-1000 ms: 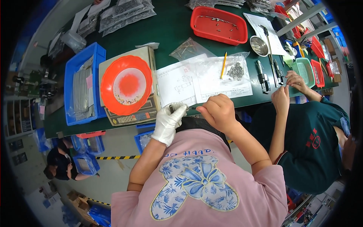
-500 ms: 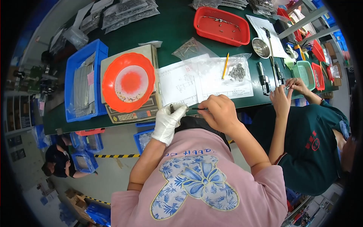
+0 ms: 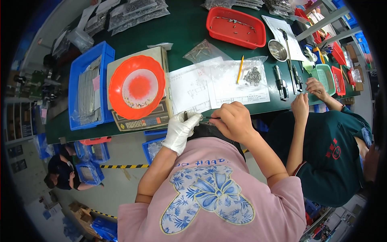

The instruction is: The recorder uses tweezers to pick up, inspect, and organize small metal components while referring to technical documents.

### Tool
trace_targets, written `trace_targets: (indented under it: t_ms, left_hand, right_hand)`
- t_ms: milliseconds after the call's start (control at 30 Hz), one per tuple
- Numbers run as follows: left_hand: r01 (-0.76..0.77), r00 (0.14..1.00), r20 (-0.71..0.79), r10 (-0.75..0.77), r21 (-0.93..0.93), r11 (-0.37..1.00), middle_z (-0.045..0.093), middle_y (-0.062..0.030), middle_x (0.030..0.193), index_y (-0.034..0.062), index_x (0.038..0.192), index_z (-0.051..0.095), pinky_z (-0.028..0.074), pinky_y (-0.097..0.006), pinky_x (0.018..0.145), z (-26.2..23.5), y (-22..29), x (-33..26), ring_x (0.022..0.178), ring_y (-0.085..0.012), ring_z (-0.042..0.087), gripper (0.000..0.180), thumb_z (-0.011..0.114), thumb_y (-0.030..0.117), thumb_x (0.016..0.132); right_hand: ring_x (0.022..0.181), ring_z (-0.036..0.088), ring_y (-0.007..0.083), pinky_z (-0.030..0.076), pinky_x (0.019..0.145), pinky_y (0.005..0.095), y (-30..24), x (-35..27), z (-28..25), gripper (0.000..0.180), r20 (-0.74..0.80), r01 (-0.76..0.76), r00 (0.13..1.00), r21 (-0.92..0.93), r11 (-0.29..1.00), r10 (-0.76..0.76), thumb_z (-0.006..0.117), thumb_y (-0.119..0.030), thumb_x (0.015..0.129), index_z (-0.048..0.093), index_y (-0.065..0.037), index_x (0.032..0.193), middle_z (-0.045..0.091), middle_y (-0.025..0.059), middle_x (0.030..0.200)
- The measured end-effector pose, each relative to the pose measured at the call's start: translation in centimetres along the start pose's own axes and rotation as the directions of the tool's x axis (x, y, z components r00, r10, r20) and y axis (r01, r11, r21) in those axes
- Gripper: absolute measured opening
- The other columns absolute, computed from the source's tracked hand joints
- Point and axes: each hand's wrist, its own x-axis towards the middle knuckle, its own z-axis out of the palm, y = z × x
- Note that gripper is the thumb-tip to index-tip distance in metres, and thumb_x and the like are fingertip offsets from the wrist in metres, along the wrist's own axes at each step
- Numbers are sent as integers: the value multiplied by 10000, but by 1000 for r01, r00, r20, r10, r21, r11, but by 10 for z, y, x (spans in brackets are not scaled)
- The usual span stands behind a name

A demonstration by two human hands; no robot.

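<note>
At table edge | left hand [image 3: 182,128] fingers clamp upright pin [image 3: 186,115] | right hand [image 3: 234,119] fingers pinch level rod [image 3: 210,117]

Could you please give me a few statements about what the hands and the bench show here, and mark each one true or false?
1. The left hand wears a white glove. True.
2. The right hand is gloved too. False: it is bare.
3. The left hand pinches a small dark metal part between its fingertips. True.
4. The orange plate rests on the red tray. False: it sits on a weighing scale, and the red tray lies apart at the far side of the green table.
5. A yellow pencil lies on the paper sheets. True.
6. The right hand holds the yellow pencil. False: it holds a thin dark tool pointed at the part.
</note>
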Motion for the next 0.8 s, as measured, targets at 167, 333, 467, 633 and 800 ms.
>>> trace_targets:
  t_ms: [167, 333, 467, 633, 800]
  left_hand:
    - [4, 1000, -15, -4, 14, 1000, 496, 29, 608, 62, 751, 569, 266, -167, 409, 0, 1, -3, 459, -28, 361, 135, 614, 188, 738]
    - [3, 1000, -4, -3, 19, 1000, 502, 27, 614, 57, 761, 569, 269, -167, 412, -2, -2, -3, 463, -29, 368, 142, 615, 189, 736]
    - [7, 1000, 0, -7, 34, 999, 514, 21, 628, 50, 775, 570, 271, -167, 416, -4, -2, -3, 468, -29, 373, 151, 615, 189, 736]
    - [-1, 1000, -8, 2, 32, 999, 516, 20, 624, 49, 761, 570, 272, -168, 416, -3, -2, -4, 467, -30, 375, 148, 614, 188, 735]
    - [17, 1000, 22, -18, 42, 999, 514, 18, 612, 50, 739, 568, 273, -169, 414, -3, 0, -4, 465, -33, 379, 142, 613, 185, 735]
  right_hand:
    - [514, 477, 204, 363, 501, 303, -4, 2, 0, 162, 44, -25, 999, -69, 997, 28, 634, -177, 654, 513, -84, 710, 482, 30, 582]
    - [514, 477, 211, 367, 525, 298, -3, -2, 4, 145, 112, -13, 993, -100, 995, 24, 625, -168, 662, 516, -83, 704, 476, 32, 572]
    - [520, 488, 206, 373, 542, 295, -5, 2, 4, 132, 54, 6, 999, -33, 999, -5, 619, -164, 669, 515, -89, 699, 481, 27, 584]
    - [526, 495, 201, 379, 545, 295, -1, 1, 4, 132, 139, 31, 990, -94, 995, -18, 620, -161, 666, 510, -95, 696, 490, 21, 607]
    - [513, 495, 211, 388, 574, 293, 1, -3, 4, 136, 167, 9, 986, -108, 994, 9, 623, -160, 667, 508, -90, 691, 512, 25, 599]
